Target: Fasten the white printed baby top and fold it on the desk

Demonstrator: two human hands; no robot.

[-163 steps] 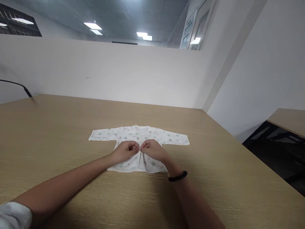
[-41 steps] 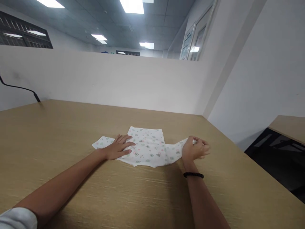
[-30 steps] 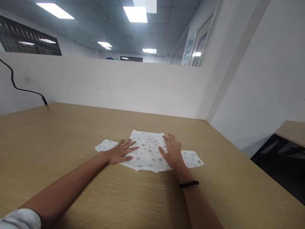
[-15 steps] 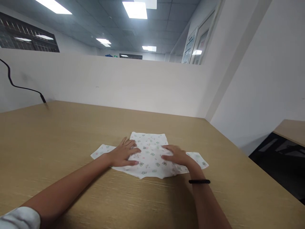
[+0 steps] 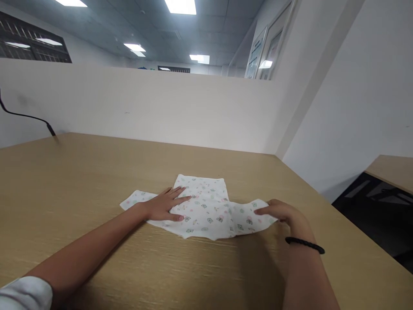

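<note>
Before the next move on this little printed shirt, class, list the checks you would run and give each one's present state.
1. Shirt lies flat on the table, body spread without bunching: ok.
2. Left hand rests flat on the shirt's left side, pinning it: ok.
3. Right hand touches the end of the right sleeve: ok.
4. Whether the right fingers actually pinch the sleeve edge: cannot tell.
5. Left sleeve lies stretched out to the side, not folded in: not ok if both sleeves should be in.
6. Bare table around the shirt for folding: ok.
</note>
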